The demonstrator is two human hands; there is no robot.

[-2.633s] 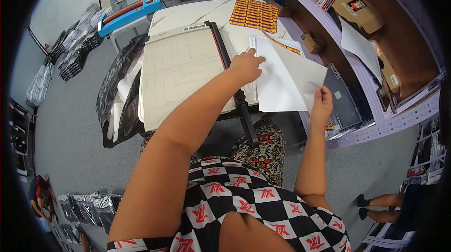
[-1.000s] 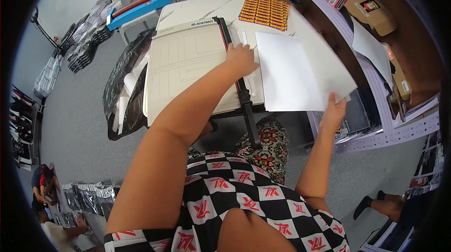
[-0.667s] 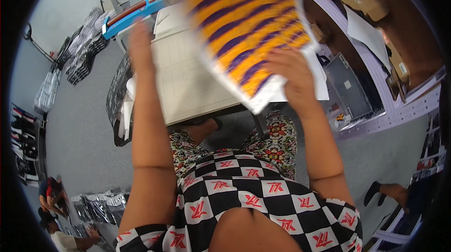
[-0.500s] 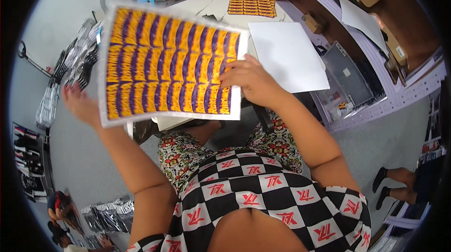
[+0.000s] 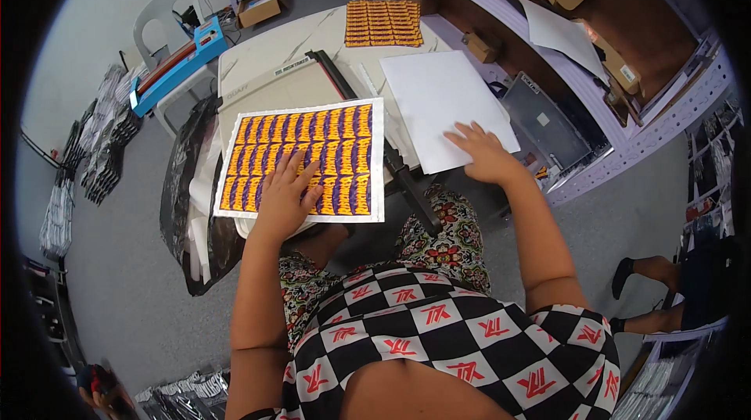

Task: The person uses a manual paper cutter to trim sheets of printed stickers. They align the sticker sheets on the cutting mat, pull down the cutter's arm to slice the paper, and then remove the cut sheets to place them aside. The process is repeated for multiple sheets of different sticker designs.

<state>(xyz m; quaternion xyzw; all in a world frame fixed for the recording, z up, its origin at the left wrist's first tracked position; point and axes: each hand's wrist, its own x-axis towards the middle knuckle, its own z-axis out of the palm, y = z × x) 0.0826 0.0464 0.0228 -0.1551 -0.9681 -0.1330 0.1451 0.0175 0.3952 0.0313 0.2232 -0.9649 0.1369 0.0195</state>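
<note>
A white-bordered sheet of orange and purple stickers (image 5: 336, 138) lies on the paper cutter (image 5: 258, 93) in front of me. My left hand (image 5: 286, 193) rests on its lower middle with the fingers spread. The cutter's black blade arm (image 5: 407, 185) slants down past the sheet's right edge. To the right, my right hand (image 5: 486, 152) is over the lower part of a stack of white paper (image 5: 438, 99), fingers apart; it grips nothing.
Orange and purple cut strips (image 5: 383, 25) are piled at the table's far side. A blue laminator-like machine (image 5: 180, 64) sits at the left. A black plastic bag (image 5: 180, 209) hangs beside the table. Purple shelving (image 5: 626, 138) with boxes curves along the right.
The sticker sheet, held up in the air before, has come down onto the cutter. My right hand has let go of it and moved right to the white paper. My left hand now lies on the sheet.
</note>
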